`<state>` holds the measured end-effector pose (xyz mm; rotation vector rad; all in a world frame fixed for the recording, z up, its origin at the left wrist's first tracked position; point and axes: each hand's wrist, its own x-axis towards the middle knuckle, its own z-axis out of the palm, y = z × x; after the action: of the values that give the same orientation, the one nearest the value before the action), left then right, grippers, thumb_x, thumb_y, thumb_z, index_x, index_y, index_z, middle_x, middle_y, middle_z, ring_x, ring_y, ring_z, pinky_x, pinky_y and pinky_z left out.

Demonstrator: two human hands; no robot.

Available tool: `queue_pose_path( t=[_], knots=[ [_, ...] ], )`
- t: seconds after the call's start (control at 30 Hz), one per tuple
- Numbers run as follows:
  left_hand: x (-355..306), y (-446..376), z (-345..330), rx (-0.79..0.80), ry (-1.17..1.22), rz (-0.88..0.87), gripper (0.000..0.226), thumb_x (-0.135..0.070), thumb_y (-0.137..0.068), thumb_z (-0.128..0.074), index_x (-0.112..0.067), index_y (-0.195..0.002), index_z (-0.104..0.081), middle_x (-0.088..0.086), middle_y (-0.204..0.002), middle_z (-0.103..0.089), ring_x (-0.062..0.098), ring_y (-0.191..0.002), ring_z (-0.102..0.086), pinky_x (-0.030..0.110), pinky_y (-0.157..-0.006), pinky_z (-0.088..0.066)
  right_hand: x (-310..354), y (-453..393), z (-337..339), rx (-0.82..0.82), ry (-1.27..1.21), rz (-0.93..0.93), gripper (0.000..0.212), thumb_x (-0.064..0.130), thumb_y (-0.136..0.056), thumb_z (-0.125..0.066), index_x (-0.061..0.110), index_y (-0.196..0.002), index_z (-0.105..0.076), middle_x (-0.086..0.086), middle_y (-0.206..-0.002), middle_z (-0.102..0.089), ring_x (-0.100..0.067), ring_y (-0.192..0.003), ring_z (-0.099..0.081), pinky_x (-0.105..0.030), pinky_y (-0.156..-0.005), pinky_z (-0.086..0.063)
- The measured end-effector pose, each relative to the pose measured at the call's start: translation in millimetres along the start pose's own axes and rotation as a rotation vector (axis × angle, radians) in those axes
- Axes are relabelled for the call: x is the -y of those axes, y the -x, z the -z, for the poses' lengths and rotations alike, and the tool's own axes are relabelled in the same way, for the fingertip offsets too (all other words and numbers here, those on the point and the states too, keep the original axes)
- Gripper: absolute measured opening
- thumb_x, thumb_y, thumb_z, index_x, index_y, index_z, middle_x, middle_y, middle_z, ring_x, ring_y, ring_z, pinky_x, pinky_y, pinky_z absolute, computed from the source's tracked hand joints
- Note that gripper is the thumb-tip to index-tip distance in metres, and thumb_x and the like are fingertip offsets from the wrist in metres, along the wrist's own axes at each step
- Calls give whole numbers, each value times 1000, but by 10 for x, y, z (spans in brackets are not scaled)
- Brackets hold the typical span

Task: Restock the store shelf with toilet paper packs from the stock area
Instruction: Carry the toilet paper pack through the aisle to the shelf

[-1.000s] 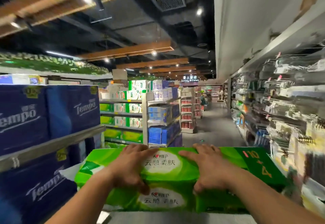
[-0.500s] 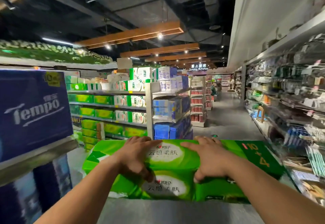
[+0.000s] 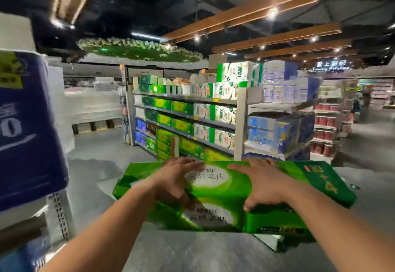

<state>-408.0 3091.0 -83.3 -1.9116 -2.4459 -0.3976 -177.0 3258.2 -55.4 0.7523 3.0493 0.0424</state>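
Hands, left [image 3: 173,181] and right [image 3: 264,183], each close their grip over the green toilet paper pack [image 3: 316,188] from above.

Open grey floor [image 3: 102,156] ahead, blue packs [image 3: 27,132] close left (shelf unit [image 3: 240,122] beyond).

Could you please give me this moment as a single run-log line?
phase: carrying | load: green toilet paper pack | left hand: grips pack | right hand: grips pack | ahead: shelf unit, green packs stocked
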Motion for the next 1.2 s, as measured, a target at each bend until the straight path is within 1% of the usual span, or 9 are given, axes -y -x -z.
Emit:
queue_pose_path(
  t=[0.07, 0.17, 0.27, 0.37, 0.43, 0.57, 0.83, 1.0, 1.2],
  knots=[
    [398, -330, -8, 6, 65, 63, 119, -47, -60, -93, -45, -157, -25, -5, -157, -32, 23, -143, -32, 33, -119, -21, -69, -638, -7, 9, -17, 61, 119, 55, -64, -85, 55, -153, -7, -2, -167, -6, -28, -153, -6, -55, -121, 1],
    [973, -773, 6, -31, -30, 146, 119, -55, -58, -90, -47, -157, -23, -7, -156, -34, 21, -142, -27, 44, -122, -20, -137, -1603, -82, 9, -38, 140, 116, 54, -65, -85, 56, -152, -8, -3, -165, -9, -31, -151, -8, -56, -120, -4],
    [1557, -1206, 0, -42, -68, 189, 118, -53, -60, -90, -44, -157, -25, -7, -155, -36, 19, -139, -29, 37, -118, -20, -149, -2604, -228, 11, -64, 208, 110, 57, -69, -81, 64, -148, -5, 1, -166, -8, -34, -152, -3, -62, -120, -3],
    [2240, -1689, 14, -29, -83, 227, 119, -55, -59, -90, -44, -157, -24, -6, -155, -34, 19, -140, -27, 37, -119, -19, -112, -3618, -340, 29, -128, 244, 113, 56, -63, -83, 69, -144, -5, 3, -163, -14, -35, -149, -6, -65, -118, -5],
    [2727, -2037, 76, -28, -83, 248, 118, -56, -59, -89, -45, -157, -23, -6, -155, -34, 19, -140, -27, 37, -120, -19, -26, -4270, -319, 25, -135, 267, 115, 54, -63, -85, 67, -145, -6, 3, -161, -16, -33, -148, -9, -64, -118, -5],
    [3619, -2753, 233, -33, -150, 291, 120, -55, -60, -90, -43, -158, -22, -3, -155, -34, 21, -140, -28, 34, -117, -18, 127, -5425, -214, 2, -92, 309, 111, 47, -72, -84, 57, -152, -9, 0, -166, -7, -31, -152, -3, -60, -119, 4],
    [5513, -4021, 240, -25, -204, 353, 123, -62, -55, -89, -38, -158, -25, -5, -148, -39, 18, -133, -35, 30, -115, -24, 366, -7931, -420, -18, -99, 422, 114, 56, -66, -82, 58, -151, -6, 0, -164, -12, -31, -152, -4, -59, -119, 7],
    [6810, -4965, 296, 23, -191, 414, 123, -62, -60, -87, -39, -159, -19, -5, -154, -33, 19, -138, -30, 35, -120, -20, 529, -9686, -521, 15, -115, 466, 115, 56, -65, -83, 59, -151, -6, -4, -165, -10, -33, -152, -4, -59, -118, 7],
    [8453, -5999, 632, 6, -163, 504, 123, -60, -61, -86, -41, -159, -14, -3, -157, -28, 21, -142, -25, 41, -124, -14, 933, -11822, -202, 8, -69, 531, 115, 54, -65, -83, 57, -152, -8, -5, -165, -10, -33, -152, -4, -58, -119, 5]
  ],
)
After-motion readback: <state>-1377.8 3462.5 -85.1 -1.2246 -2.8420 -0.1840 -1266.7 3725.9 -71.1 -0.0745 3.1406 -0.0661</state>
